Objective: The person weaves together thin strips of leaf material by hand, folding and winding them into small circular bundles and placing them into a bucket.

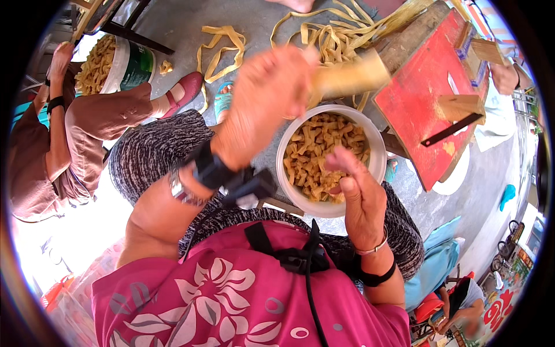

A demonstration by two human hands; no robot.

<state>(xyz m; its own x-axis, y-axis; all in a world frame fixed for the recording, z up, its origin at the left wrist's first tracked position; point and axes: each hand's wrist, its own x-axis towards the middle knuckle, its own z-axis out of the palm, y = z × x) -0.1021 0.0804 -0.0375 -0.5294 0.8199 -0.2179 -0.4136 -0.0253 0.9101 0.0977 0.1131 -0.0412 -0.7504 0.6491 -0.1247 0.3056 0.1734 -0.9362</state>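
A wide, flat yellowish strip point(350, 78), smeared by motion, stretches rightward from my raised left hand point(269, 95). The fingers of that hand are closed on its end. Below it, between my knees, stands a round white bucket point(378, 151) holding many small folded or knotted yellowish pieces point(321, 141). Over the bucket's right near side is my right hand point(361, 199), its fingers stretched and thumb apart, with nothing visible in it. Whether its fingertips touch the pieces, I cannot tell.
Long loose strips point(332, 43) lie beyond the bucket, beside a tilted red board point(413, 98) with a dark blade point(451, 130) and wooden blocks on it. Far left, a person in brown trousers point(110, 113) sits by another bucket point(130, 63) of pieces. At right, another person's hand point(504, 78) touches the blocks.
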